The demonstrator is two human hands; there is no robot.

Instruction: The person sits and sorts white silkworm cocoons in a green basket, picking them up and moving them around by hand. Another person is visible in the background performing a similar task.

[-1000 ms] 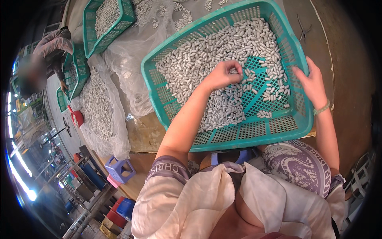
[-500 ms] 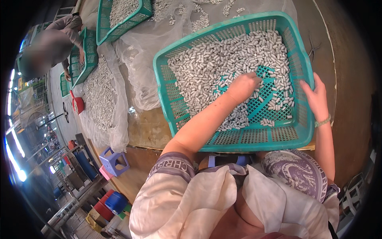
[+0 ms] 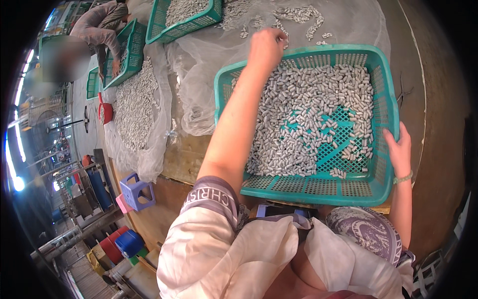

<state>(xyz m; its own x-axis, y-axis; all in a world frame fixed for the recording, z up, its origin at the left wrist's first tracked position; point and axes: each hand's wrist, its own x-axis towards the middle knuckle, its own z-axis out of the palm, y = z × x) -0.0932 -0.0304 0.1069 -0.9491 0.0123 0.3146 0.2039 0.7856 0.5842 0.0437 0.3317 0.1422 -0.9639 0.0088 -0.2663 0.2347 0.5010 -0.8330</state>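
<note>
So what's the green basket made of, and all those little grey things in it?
The basket looks like moulded plastic: one even teal colour, with a regular grid of holes and a thick smooth rim. The grey pieces are small short cylinders with a dull silvery look, perhaps metal, but they are too small to be sure. The right hand grips the rim.

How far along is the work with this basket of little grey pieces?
Done: a patch of bare mesh shows mid-floor of the teal basket, and some pieces lie on the white netting beyond it. In hand: the left hand is over the far rim, the right hand grips the side. Left: most grey pieces remain inside.
</note>
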